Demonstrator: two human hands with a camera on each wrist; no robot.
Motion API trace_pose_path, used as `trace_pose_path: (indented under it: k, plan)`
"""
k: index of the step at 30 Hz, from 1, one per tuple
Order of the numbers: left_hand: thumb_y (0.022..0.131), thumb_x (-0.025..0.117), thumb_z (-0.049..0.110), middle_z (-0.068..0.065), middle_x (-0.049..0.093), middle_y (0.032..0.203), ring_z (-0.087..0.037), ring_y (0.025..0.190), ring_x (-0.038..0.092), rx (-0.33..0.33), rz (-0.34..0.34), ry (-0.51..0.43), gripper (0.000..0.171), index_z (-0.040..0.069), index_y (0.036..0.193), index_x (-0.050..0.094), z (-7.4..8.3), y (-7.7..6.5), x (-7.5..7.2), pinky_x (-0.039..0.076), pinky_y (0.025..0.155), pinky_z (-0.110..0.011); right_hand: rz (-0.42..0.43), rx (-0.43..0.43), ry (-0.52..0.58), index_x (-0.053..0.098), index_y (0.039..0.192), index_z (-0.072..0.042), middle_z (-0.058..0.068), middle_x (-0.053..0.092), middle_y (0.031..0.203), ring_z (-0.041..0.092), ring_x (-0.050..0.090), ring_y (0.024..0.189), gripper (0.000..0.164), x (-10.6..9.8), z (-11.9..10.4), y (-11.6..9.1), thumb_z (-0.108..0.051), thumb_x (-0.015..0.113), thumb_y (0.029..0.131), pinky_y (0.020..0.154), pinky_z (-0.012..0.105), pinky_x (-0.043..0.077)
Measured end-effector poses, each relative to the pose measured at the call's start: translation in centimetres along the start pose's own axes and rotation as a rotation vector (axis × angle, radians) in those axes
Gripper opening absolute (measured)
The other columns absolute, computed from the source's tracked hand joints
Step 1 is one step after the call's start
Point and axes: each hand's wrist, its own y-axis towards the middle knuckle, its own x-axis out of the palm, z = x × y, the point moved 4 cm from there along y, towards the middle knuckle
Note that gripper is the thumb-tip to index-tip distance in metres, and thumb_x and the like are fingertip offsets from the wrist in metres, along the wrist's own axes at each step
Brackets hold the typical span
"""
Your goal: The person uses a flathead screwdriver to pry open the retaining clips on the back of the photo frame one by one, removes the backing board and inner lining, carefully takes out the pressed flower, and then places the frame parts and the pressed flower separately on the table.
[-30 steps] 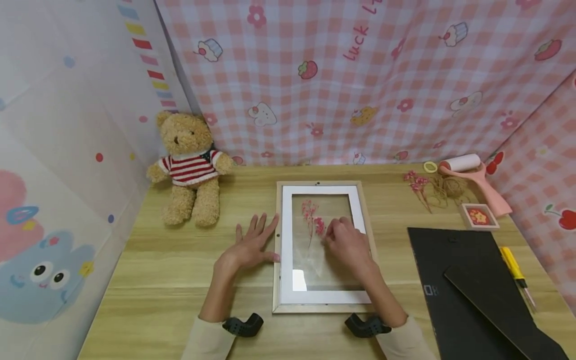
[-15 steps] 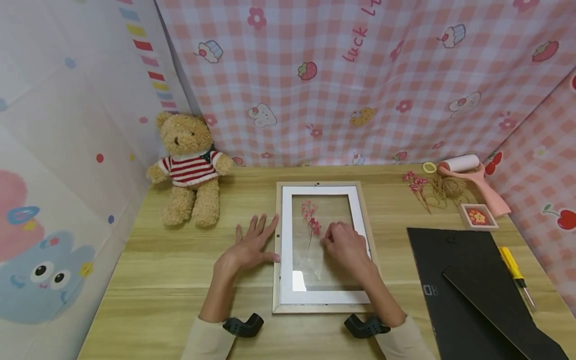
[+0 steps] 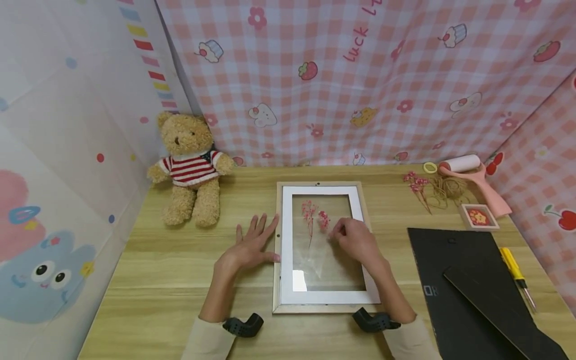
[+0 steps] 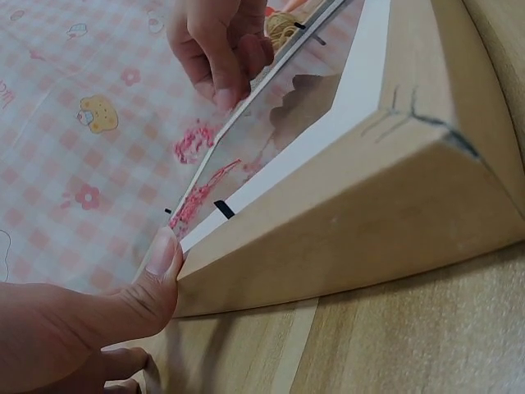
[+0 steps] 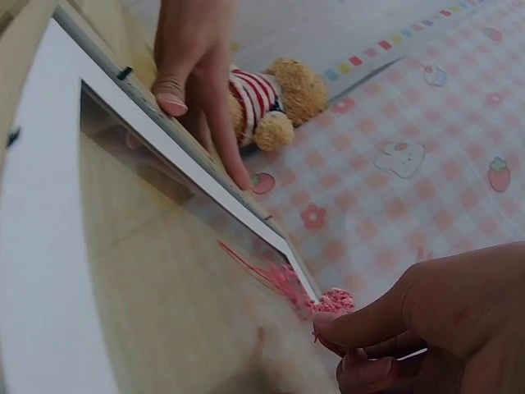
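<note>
A small pink flower sprig (image 3: 323, 220) is over the glass pane (image 3: 333, 272) of the wooden frame (image 3: 326, 309), its stem pinched between the nearly closed fingers of the right hand (image 3: 357, 242). Half a second ago its blooms overlapped the longer pink sprig (image 3: 309, 215) lying on the glass; now they sit just to the right of it, and the right hand has shifted right too. The left hand (image 3: 247, 249), fingers spread wide and gripping nothing, keeps its index finger and thumb against the frame's left edge on the tabletop (image 3: 180, 275)
</note>
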Motion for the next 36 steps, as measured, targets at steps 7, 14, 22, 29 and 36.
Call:
trace_pose_path:
  k: [7,14,22,29,36]
  plan:
    - [0.098,0.075,0.054,-0.016,-0.010,0.183,-0.040,0.169,-0.016,0.000,-0.002,-0.004,0.112,0.028,0.178,0.000,0.0,-0.1,0.0,-0.020,0.128,-0.073,0.027,0.016,0.056,0.074,0.095,0.005,0.017,0.074,0.090,0.023,0.060,0.076,0.009,-1.8,1.1,-0.1,0.004,0.066,0.098,0.065,0.031,0.047]
    - [0.099,0.075,0.054,-0.016,-0.010,0.183,-0.040,0.169,-0.016,-0.001,0.001,-0.007,0.112,0.028,0.178,0.001,-0.2,-0.4,-0.1,-0.020,0.128,-0.073,0.024,0.041,0.105,0.071,0.096,0.006,0.017,0.070,0.089,0.023,0.057,0.077,0.012,-3.2,1.9,-0.1,-0.003,0.067,0.103,0.066,0.030,0.044]
    - [0.100,0.074,0.054,-0.017,-0.008,0.183,-0.040,0.169,-0.014,0.007,0.002,0.005,0.110,0.028,0.178,0.001,0.0,-0.1,-0.1,-0.017,0.128,-0.075,0.019,0.091,0.108,0.073,0.107,0.009,0.026,0.074,0.109,0.032,0.064,0.093,0.023,-6.5,6.0,0.1,-0.011,0.062,0.109,0.072,0.033,0.048]
    - [0.100,0.074,0.054,-0.017,-0.009,0.183,-0.040,0.169,-0.015,-0.009,-0.005,0.017,0.110,0.028,0.178,0.001,0.1,0.1,-0.2,-0.018,0.129,-0.074,-0.013,0.099,0.052,0.071,0.113,0.013,0.033,0.072,0.115,0.025,0.061,0.083,0.034,-10.1,10.2,1.3,-0.019,0.060,0.113,0.068,0.035,0.047]
    - [0.100,0.074,0.053,-0.017,-0.008,0.183,-0.040,0.169,-0.015,0.007,0.002,-0.002,0.110,0.028,0.178,0.001,-0.1,0.1,-0.1,-0.017,0.128,-0.075,-0.073,0.156,0.014,0.071,0.103,0.012,0.016,0.067,0.085,0.019,0.053,0.072,0.034,-12.2,13.9,3.2,-0.019,0.060,0.112,0.064,0.034,0.044]
